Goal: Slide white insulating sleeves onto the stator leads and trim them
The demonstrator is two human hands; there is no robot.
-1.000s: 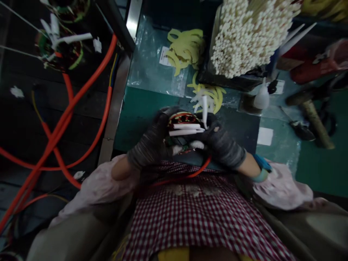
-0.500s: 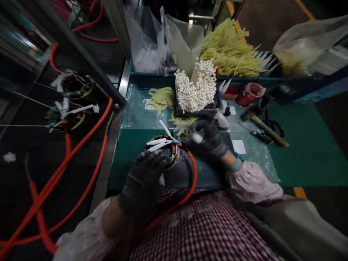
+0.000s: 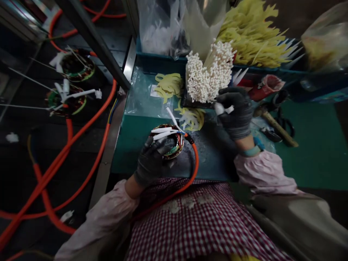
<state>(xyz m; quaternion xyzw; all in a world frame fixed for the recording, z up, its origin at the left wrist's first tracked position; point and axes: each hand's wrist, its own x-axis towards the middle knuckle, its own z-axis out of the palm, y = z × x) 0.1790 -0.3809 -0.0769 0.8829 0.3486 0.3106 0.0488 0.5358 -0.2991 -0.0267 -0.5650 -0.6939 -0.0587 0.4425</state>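
Note:
My left hand, in a dark grey glove, grips the near left rim of a motor stator. White sleeved leads lie across its top, and an orange cable runs off its right side. My right hand, gloved too, is raised at the front right corner of a bundle of thin white sticks or cords. Its index finger is bent towards the bundle, with the thumb apart below it. White wrapping shows at the thumb; another small white bit beside it I cannot make out.
Yellow strips lie on clear plastic behind the stator. A teal bin holds bags and more yellow strips. At the right are a hammer and a red cup. Other stators and orange cables stand left of a metal post.
My right hand has moved away from the stator, up and right to the white bundle. My left hand stays at the stator, its fingers now over the rim. The view has shifted slightly.

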